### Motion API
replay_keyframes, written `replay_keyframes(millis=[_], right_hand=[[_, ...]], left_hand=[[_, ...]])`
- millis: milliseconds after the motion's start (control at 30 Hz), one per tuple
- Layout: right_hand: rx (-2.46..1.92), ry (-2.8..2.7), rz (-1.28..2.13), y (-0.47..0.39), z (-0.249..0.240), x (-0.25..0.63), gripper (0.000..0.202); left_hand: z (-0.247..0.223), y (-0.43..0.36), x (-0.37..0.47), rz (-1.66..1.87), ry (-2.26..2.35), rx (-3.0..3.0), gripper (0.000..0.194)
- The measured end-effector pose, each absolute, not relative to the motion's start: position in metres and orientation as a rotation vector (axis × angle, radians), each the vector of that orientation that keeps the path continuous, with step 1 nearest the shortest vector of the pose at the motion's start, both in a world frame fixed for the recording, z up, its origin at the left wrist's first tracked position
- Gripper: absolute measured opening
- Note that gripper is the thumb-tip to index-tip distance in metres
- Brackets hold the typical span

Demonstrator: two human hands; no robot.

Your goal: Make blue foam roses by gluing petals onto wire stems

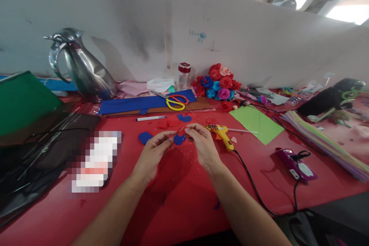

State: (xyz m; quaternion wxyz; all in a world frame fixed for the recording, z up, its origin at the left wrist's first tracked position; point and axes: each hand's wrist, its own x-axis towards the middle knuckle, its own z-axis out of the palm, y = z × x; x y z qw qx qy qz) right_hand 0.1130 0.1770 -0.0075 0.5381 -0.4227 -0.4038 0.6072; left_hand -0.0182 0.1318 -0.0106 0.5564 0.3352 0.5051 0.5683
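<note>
One red strip (181, 130) is pinched by my left hand (153, 150) and right hand (205, 146), fingertips closed, near a blue piece (179, 140); scissors (175, 107) lie toward the bench's (178, 215) far edge.

Blue-green handwriting (197, 36) stands on the pale wall (245, 42) in 2 lines. The upper seems to read 2500 or 3500, ending in a scribbled blot (203, 35); the lower starts with 16, its last digit unclear. White patches (307, 170) on the purple power strip (290, 160) are too blurred to read.
</note>
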Motion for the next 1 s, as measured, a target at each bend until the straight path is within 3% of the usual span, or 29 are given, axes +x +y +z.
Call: replay_keyframes(millis=[833,1000], right_hand=[[-1.033,-0.853,1.495,0.1802,-0.0051,0.1157,0.014],[-1.031,-0.835,1.485,0.1814,-0.0051,0.1177,0.014]], left_hand=[[-0.0105,0.1346,-0.0205,1.299,1.284,0.817,0.02],[-0.0072,0.1323,-0.0199,1.494,1.392,0.82,0.017]])
